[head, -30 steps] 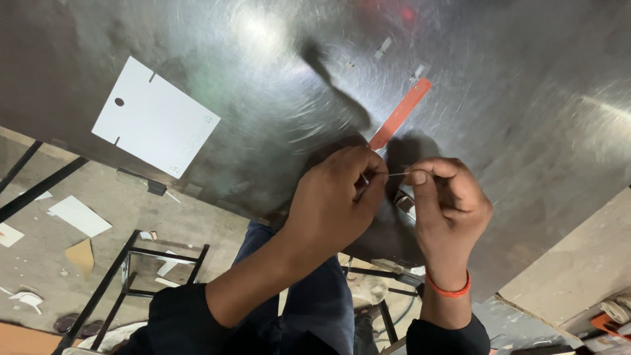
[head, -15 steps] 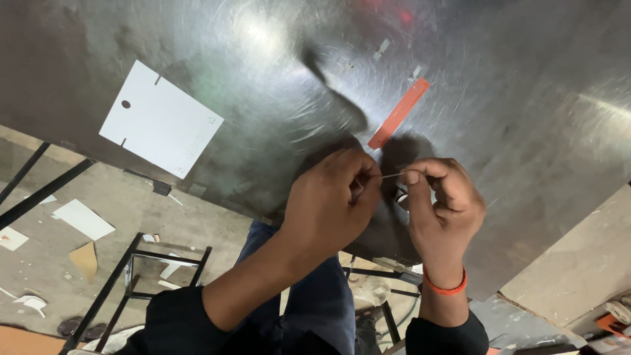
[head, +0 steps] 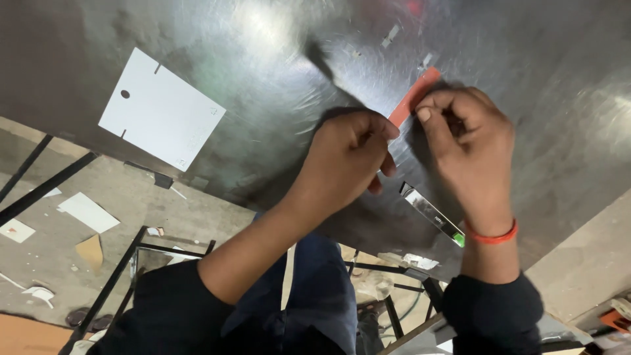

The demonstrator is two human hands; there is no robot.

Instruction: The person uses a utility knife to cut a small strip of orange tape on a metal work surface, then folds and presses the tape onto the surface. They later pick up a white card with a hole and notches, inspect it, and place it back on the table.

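While both hands curl shut over the steel tabletop (head: 263,39), the right hand (head: 468,154) pinches an orange strip (head: 413,98). The left hand (head: 348,158) is fisted just beside it; whether it holds anything is hidden. A white card (head: 161,108) lies well apart.

You are in a small workshop, seated at a scratched, brushed sheet-metal desk (head: 250,39) that carries a white die-cut card blank with a punched hole (head: 161,108) and a narrow orange paper strip (head: 411,98). Below you, the bare, dusty concrete floor (head: 131,197) is littered with white and brown card offcuts (head: 87,212), and black welded steel frames (head: 118,276) stand under the desk. A dark flat tool with a green tip (head: 434,213) lies near your wrist.
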